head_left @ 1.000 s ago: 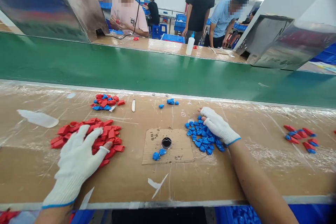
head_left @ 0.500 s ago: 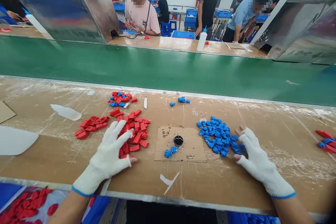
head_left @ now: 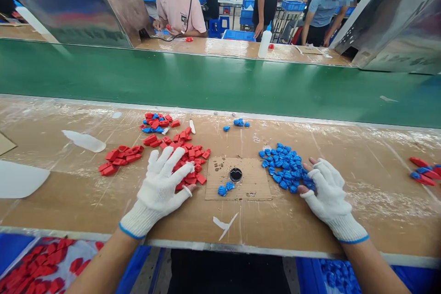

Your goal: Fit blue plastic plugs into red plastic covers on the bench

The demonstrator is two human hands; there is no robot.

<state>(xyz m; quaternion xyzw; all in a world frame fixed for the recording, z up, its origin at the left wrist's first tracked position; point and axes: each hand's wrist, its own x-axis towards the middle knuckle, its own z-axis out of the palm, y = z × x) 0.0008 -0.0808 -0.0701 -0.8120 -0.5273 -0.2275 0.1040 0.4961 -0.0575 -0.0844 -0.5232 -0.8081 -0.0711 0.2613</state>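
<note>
My left hand (head_left: 163,179), in a white glove with bare fingertips, lies spread over the near left side of a pile of small red plastic blocks (head_left: 193,154) and hides some of them. On the other side my right hand (head_left: 325,193), gloved the same way, has its fingers apart and slightly curled at the right edge of a pile of small blue plastic pieces (head_left: 284,167). Between the piles lies a cardboard square (head_left: 253,188). It bears a small round dish of dark liquid (head_left: 236,174) and a couple of blue pieces (head_left: 223,190).
A smaller red group (head_left: 120,160), a mixed red and blue heap (head_left: 156,121) and a white bottle (head_left: 84,141) lie to the left. Joined red-blue pieces (head_left: 425,172) are far right. Beyond runs a green belt (head_left: 220,85). Bins of red (head_left: 44,262) and blue parts (head_left: 339,275) stand below.
My left hand has moved right, and the red blocks beside it have shifted toward the cardboard. My right hand has come slightly left against the blue pile. The camera view has tilted down a little.
</note>
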